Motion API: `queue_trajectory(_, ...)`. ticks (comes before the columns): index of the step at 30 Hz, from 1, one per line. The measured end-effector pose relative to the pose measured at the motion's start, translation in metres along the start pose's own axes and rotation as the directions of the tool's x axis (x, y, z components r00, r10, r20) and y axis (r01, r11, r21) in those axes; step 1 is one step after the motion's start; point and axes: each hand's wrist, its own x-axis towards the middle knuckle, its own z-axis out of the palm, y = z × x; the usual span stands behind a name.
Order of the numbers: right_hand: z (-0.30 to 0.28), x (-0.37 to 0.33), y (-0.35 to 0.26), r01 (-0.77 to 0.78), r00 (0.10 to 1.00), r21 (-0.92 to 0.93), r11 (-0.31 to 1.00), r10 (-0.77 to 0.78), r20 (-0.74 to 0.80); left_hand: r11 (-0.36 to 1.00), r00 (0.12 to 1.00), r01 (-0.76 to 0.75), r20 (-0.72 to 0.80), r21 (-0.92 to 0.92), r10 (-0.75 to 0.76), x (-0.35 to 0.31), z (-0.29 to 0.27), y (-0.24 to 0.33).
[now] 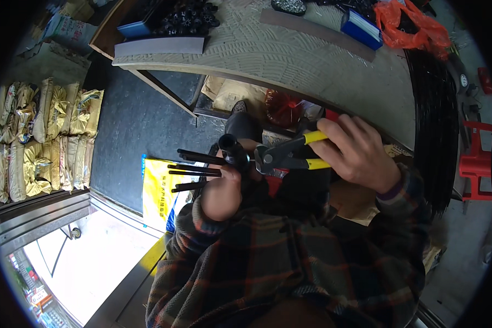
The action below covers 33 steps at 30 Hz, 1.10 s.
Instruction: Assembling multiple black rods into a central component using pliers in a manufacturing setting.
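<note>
My left hand (224,191) is closed around a black tubular part (230,146), with several thin black rods (194,170) sticking out to the left from between its fingers. How the rods join the tube is hidden by the hand. In my right hand (358,153) is a pair of pincers (281,158) with dark jaws and yellow grips, its handles spread apart. The head of the pincers points left and lies right beside the tube; whether the jaws grip anything there I cannot make out. Both hands are above my lap.
A worktable (306,68) stands ahead, bearing dark small parts (188,21), a blue box (361,30) and a red plastic bag (413,27). Long black rods (436,126) hang or stand at its right end, near a red stool (477,164). Wrapped bundles (49,139) are stacked left; a yellow bag (158,188) lies nearer.
</note>
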Motion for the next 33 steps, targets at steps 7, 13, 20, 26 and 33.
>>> queue_trajectory(7, -0.001, 0.009, -0.002, -0.122, 0.992, -0.097, 0.988, 0.122, -0.005, 0.999, 0.997, 0.005, 0.076, -0.039, -0.002, 0.003, -0.006, -0.001)
queue_trajectory(13, -0.004, 0.014, 0.002, -0.093, 0.996, -0.201, 0.975, 0.094, -0.001, 0.998, 0.992, 0.062, -0.107, -0.014, -0.064, 0.006, 0.007, 0.002)
queue_trajectory(20, -0.013, 0.02, 0.003, 0.06, 0.995, -0.375, 0.925, -0.024, 0.101, 0.993, 0.987, 0.095, -0.14, 0.075, -0.084, 0.003, 0.009, 0.01)
queue_trajectory(26, 0.026, 0.003, -0.011, -0.058, 0.984, 0.05, 0.997, 0.048, 0.17, 0.985, 0.993, 0.091, -0.086, 0.149, -0.079, 0.005, 0.003, -0.002)
queue_trajectory(33, 0.013, 0.008, 0.017, -0.223, 0.942, 0.637, 0.738, -0.004, 0.335, 0.978, 0.996, 0.072, 0.072, -0.198, -0.059, 0.01, -0.011, -0.015)
